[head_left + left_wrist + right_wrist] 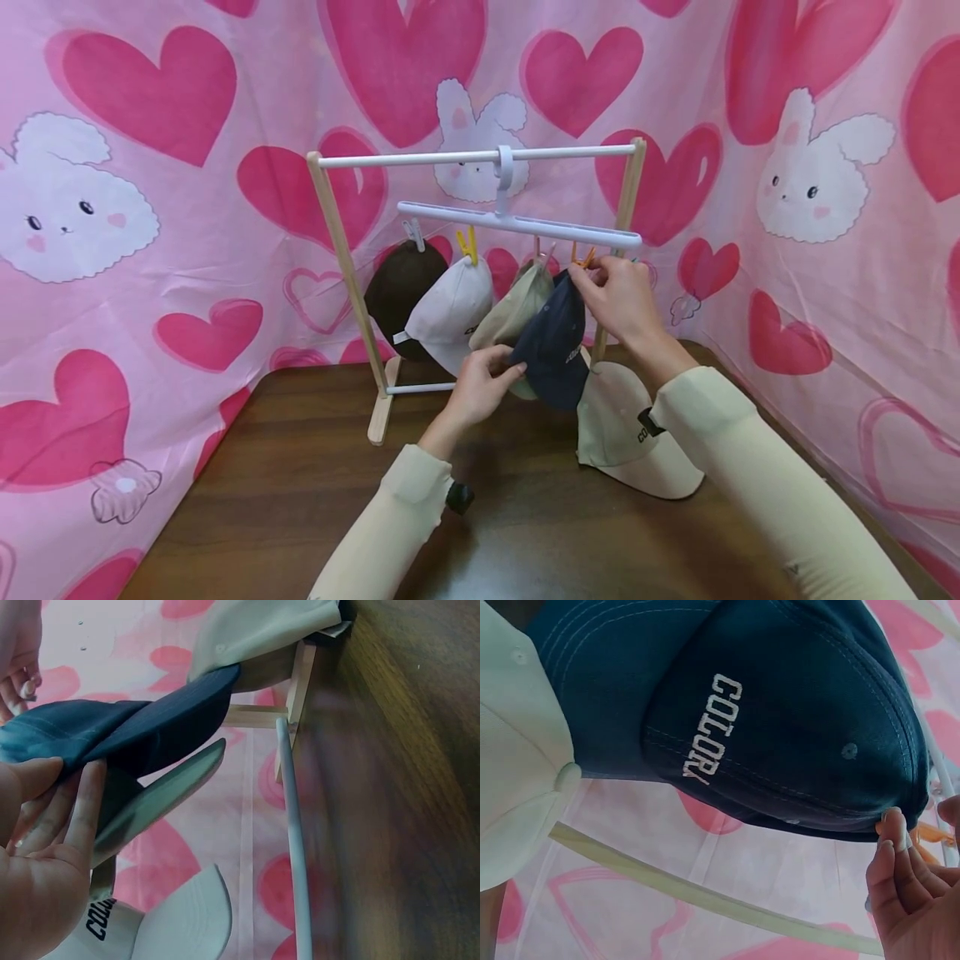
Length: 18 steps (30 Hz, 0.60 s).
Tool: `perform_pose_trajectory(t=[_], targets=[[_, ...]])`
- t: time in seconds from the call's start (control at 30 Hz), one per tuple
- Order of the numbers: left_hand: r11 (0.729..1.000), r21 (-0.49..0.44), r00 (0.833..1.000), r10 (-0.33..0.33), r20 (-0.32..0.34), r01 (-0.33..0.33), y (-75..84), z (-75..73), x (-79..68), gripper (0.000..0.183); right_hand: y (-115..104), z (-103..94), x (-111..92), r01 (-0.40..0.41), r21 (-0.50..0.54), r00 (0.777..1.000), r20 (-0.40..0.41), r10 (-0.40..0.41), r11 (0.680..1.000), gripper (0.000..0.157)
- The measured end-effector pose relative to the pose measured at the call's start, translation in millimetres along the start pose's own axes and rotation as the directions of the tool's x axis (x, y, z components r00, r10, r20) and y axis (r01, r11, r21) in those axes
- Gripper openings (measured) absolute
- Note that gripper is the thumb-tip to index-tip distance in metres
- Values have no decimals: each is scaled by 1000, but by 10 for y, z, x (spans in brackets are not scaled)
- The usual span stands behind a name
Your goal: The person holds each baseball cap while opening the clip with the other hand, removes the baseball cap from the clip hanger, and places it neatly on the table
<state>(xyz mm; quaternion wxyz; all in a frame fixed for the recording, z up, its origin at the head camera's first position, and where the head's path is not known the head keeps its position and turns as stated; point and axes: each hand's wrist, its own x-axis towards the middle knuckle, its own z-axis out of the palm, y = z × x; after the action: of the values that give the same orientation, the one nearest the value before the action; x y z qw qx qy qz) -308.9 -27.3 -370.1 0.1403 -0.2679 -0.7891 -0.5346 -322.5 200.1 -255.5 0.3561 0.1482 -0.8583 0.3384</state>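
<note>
A navy cap (pixel 551 342) with light lettering hangs tilted beneath the white hanger bar (pixel 517 223). My left hand (pixel 480 387) pinches its lower left edge between thumb and fingers, as the left wrist view shows. At the top of its crown, my right hand (pixel 618 296) grips the cap right beside an orange clothespin (pixel 583 254); in the right wrist view the fingertips (pixel 892 817) lie on the crown's edge and partly hide the clothespin. Close behind the navy cap hangs a khaki cap (pixel 517 304). A beige cap (pixel 615 417) is under my right forearm.
A white cap (pixel 453 304) on a yellow clothespin (pixel 467 246) and a dark brown cap (pixel 401 279) on a grey clothespin (pixel 414 235) hang further left. The hanger hooks over the white rail (pixel 405 159) of a wooden stand (pixel 345 267) on the brown table (pixel 300 492).
</note>
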Motion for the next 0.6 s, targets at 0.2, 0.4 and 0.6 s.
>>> perform_pose_trajectory(t=[0.2,0.4,0.6], targets=[[1000,-2,1000,19,4,-19,4,7,-17,11,-16,21,44,-17,-10,1000,-16,16,1000,40],[1000,-17,1000,12,12,-12,4,10,-23,9,-33,49,83,-49,-7,998,-50,49,999,38],[1000,8,1000,15,22,-15,6,5,-11,9,-28,64,113,-67,2,994,-83,67,998,37]])
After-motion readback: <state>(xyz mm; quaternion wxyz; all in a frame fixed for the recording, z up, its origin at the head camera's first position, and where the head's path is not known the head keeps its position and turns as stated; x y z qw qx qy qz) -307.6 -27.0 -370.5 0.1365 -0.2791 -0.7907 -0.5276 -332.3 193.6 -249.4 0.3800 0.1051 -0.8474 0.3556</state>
